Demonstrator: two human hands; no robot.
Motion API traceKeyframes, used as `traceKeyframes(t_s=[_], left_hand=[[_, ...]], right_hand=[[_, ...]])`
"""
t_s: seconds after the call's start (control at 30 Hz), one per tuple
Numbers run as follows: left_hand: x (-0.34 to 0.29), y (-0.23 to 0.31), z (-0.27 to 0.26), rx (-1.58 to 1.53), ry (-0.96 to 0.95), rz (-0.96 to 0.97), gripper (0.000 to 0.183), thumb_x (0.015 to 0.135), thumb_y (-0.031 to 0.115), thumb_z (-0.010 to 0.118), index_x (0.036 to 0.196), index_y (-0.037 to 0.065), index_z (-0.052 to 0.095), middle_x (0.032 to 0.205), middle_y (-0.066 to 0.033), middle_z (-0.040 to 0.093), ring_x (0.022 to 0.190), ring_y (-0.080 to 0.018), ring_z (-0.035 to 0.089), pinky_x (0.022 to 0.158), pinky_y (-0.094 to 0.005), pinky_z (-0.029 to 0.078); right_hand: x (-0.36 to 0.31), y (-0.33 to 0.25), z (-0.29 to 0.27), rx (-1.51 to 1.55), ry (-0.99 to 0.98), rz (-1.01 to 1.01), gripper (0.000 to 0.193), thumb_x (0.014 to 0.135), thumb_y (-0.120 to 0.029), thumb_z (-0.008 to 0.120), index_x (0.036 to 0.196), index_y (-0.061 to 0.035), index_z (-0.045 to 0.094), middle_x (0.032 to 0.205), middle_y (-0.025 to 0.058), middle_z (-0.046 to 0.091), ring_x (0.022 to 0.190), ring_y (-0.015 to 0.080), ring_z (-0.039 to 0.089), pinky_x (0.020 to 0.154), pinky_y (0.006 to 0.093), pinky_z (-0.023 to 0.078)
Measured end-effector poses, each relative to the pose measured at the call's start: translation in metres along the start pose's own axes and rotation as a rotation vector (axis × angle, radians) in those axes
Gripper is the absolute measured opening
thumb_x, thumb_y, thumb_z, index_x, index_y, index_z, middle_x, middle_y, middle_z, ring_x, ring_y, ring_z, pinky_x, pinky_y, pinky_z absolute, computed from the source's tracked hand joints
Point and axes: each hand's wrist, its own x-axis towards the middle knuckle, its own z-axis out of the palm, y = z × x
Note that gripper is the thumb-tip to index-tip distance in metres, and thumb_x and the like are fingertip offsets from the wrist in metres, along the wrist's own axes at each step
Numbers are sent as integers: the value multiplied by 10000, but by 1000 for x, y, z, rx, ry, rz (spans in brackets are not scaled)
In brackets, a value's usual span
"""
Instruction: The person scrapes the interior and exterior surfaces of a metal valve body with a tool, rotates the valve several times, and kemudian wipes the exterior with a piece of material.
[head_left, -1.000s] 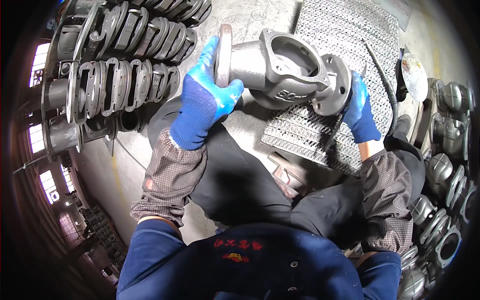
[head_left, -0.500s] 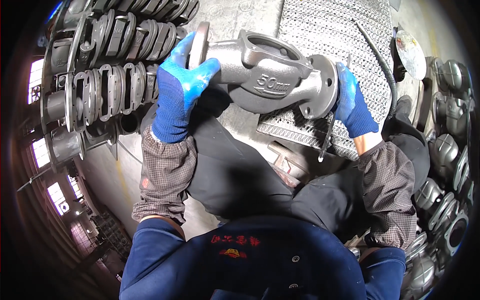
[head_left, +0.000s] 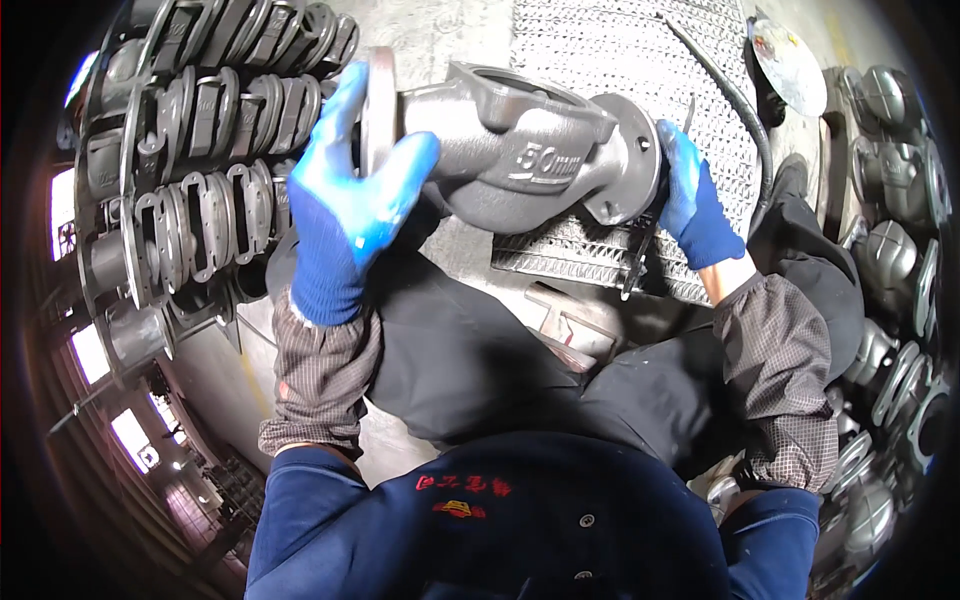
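Between my two gloved hands is a grey cast-metal valve body (head_left: 520,150), with round flanges at both ends and an oval opening on top. My left hand (head_left: 365,185), in a blue coated glove, wraps round the left flange, thumb on the near side and fingers behind. At the other end, my right hand (head_left: 690,190) grips the edge of the right flange; part of its fingers is hidden behind the metal. The valve body is held up in front of my knees, over the near left part of a patterned metal mesh panel (head_left: 600,50).
A rack (head_left: 130,200) of similar grey castings stands at the left. More castings (head_left: 890,180) lie in rows along the right side. A black hose (head_left: 720,85) runs over the mesh, near a round whitish disc (head_left: 790,65). A metal block (head_left: 570,325) sits between my legs.
The valve body has shifted slightly left in view, with both hands still on it. My left hand has turned a little, showing more of its back. The surroundings have shifted with the view.
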Motion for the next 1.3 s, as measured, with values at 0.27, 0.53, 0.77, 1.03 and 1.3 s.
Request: traceKeyframes(t_s=[0.27, 0.53, 0.77, 1.03, 1.3], left_hand=[[-33, -11, -8, -208, -85, 33, 666, 713, 1, 618, 1337, -78, 397, 1365, -204, 450, 1251, -259, 454, 1049, -351, 329], [-38, -29, -13, -143, -99, 108, 647, 726, -23, 598, 1342, -56, 404, 1393, -216, 416, 1296, -295, 402, 1070, -399, 300], [-27, -24, -7, -209, -121, 107, 645, 723, -19, 604, 1332, -86, 401, 1390, -217, 417, 1295, -286, 399, 1076, -391, 284], [-23, -18, -7, -248, -95, 65, 638, 729, -8, 619, 1322, -103, 402, 1374, -201, 432, 1272, -261, 414, 1066, -363, 291], [15, 12, 11, -93, -24, 78, 686, 719, 242, 748, 1265, -77, 482, 1193, -247, 574, 1048, -259, 599, 916, -316, 458]], right_hand=[[-31, -62, -21, 264, -70, 342, 498, 986, -411, 382, 1151, 30, 545, 1003, 77, 609, 861, 162, 562, 818, 301, 455], [-31, -79, -9, 703, -1, 896, 279, 973, -371, 456, 938, -117, 566, 703, -68, 443, 561, 24, 388, 481, 175, 338], [-30, -79, -16, 728, 38, 924, 286, 968, -367, 466, 933, -103, 568, 662, -65, 429, 535, 28, 379, 471, 177, 329], [-18, -84, -20, 647, 6, 896, 378, 968, -407, 436, 968, -56, 577, 651, -45, 428, 532, 45, 371, 479, 199, 333], [10, -10, -16, 448, -7, 297, 379, 985, -266, 371, 1067, 50, 565, 919, 126, 618, 818, 161, 534, 783, 311, 441]])
